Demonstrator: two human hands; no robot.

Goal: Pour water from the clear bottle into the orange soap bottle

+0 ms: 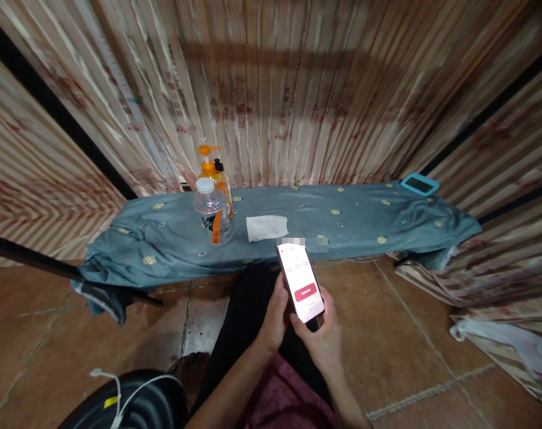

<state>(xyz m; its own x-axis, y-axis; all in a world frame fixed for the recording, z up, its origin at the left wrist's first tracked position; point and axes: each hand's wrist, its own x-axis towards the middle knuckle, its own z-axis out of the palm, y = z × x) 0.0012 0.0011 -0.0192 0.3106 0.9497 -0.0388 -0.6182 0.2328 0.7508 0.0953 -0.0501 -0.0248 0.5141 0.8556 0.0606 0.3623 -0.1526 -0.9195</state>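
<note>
Handset, a slim dark-edged smartphone with a bright white screen (303, 271): just below the frame's centre, between my hands, in front of the cloth's near edge.
Long axis: steeply slanted, upper left to lower right; the top end points away from me, a little left.
Screen: facing up at me, rows of zeros above a wide red button (305, 292).
Left hand (274, 313): half curled against the phone's left edge; I cannot see all my fingers underneath.
Right hand (325, 335): partly closed around the lower right edge, thumb at the bottom left corner.
Cloth, teal with yellow motifs (364, 205): spread across the middle of the frame.
Paper, a white crumpled rectangle (266, 228): on the cloth, just beyond the phone's top.
Bottles, left of centre: a clear plastic bottle with a white cap (207, 205) before an orange pump bottle (206, 151).
Device, blue-rimmed with a dark face (420, 185): right end of the cloth.
</note>
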